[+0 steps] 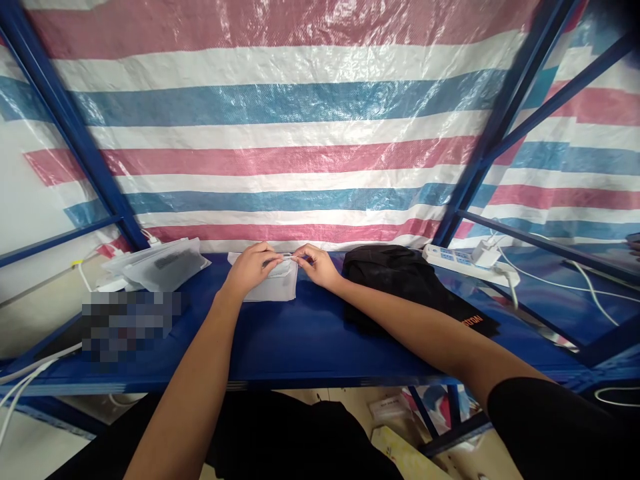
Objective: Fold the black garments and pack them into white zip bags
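A frosted, translucent plastic bag [273, 291] lies on the blue shelf top [295, 347], near its back edge. My left hand [253, 268] pinches the bag's upper edge between thumb and fingers. On the other side my right hand [319, 267] grips the same edge at its right end, fingertips closed. Between the two hands a thin pale strip of the edge shows, slightly raised. To the right, beside my right forearm, is a folded black garment [395, 270] with orange lettering, partly covered by that arm.
Several frosted bags [167, 263] are piled at the left, by a blurred-out patch and white cables [37, 370]. A white power strip [460, 260] with plugs lies at the back right. Blue metal posts [113, 193] frame a striped plastic sheet [290, 160] behind the shelf.
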The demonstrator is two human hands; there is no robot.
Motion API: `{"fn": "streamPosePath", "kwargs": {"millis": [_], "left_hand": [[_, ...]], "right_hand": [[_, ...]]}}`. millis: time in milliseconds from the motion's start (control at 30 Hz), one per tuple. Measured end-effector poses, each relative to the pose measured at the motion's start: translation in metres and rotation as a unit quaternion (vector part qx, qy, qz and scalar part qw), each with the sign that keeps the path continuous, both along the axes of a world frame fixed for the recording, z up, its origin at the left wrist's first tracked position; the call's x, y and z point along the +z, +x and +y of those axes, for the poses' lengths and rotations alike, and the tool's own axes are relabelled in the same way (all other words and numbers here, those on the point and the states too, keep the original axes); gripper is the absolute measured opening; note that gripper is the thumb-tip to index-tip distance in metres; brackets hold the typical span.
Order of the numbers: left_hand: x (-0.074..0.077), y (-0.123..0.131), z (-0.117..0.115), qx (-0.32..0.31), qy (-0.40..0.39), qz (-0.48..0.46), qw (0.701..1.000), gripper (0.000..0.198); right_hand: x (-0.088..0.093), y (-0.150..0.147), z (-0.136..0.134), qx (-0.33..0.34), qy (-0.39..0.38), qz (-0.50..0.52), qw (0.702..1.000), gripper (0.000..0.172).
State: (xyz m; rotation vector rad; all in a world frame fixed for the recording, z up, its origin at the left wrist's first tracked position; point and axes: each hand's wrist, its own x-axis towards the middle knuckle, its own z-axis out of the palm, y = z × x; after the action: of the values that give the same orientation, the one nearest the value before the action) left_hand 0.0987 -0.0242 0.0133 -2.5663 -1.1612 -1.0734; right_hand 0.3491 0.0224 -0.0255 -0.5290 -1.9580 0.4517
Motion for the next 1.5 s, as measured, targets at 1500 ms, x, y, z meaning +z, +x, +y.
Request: {"fn": "streamPosePath", "kwargs": {"millis": [1500], "left_hand": [[0.026,0.032,-0.031,-0.038,0.197,-0.159,0.967,0.020]], "right_hand": [[0.039,-0.016,-0.029,-0.111,0.056,-0.110,0.986,0.062]]}}
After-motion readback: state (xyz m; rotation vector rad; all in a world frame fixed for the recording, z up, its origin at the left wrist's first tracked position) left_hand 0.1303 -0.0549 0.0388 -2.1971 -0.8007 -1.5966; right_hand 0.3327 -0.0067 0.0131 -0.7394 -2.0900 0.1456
